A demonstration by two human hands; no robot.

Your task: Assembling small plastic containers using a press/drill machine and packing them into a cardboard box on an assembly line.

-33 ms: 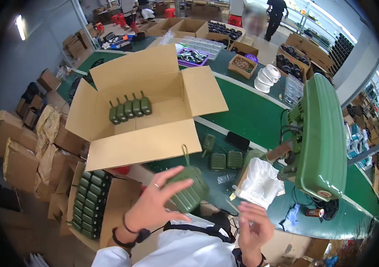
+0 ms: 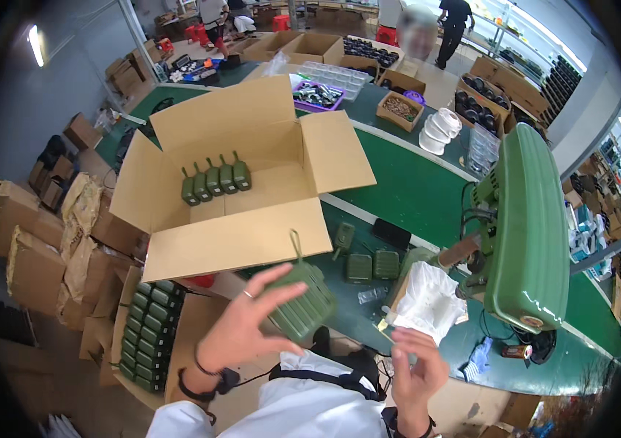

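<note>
Green covered the long work table (image 2: pixel 413 197) that ran across the middle of the frame. Lowest in the frame, the right hand (image 2: pixel 414 374) pinched something small I could not make out. Just left of it, the left hand (image 2: pixel 241 327) held a ribbed green plastic radio with a thin loop strap (image 2: pixel 297 301), fingers spread and only lightly on it. That loose hold could have let the radio slip and fall. Beyond, two small green radios (image 2: pixel 372 266) lay on the table beside a crumpled white plastic bag (image 2: pixel 431 301). Farther up, a big open brown cardboard box (image 2: pixel 245 182) held five green radios in a row (image 2: pixel 214 179).
</note>
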